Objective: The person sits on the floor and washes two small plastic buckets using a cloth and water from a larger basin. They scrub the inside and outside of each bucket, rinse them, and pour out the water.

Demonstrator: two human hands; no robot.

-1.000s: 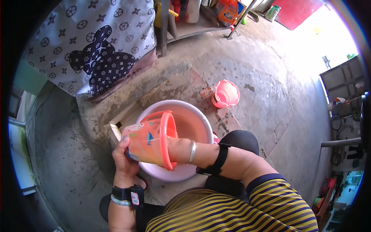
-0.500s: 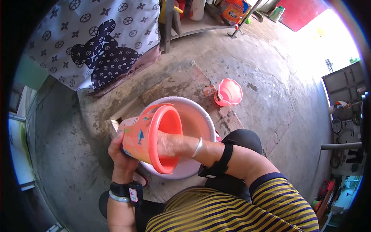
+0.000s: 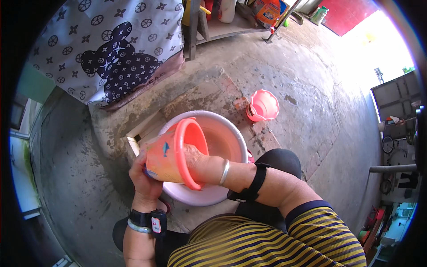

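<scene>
An orange-pink plastic bucket (image 3: 165,156) with a blue fish picture on its side is held tilted above a wide pale basin (image 3: 243,147), its mouth facing right. My left hand (image 3: 144,180) grips the bucket's closed end from the left, thumb up along its side. Through the mouth reaches my right hand (image 3: 193,159), against the inside wall. Its fingers are hidden within, so whether they hold anything does not show. What looks like shallow water lies in the basin.
A small pink bucket with a wavy rim (image 3: 265,106) stands on the concrete floor beyond the basin, to the right. At upper left hangs a patterned cloth (image 3: 106,58). A low shelf (image 3: 227,34) with bottles and an orange package stands at the top.
The bucket has turned slightly in my left hand, and its painted fish has shifted. Its mouth has tipped a little upward. My right hand remains inside it.
</scene>
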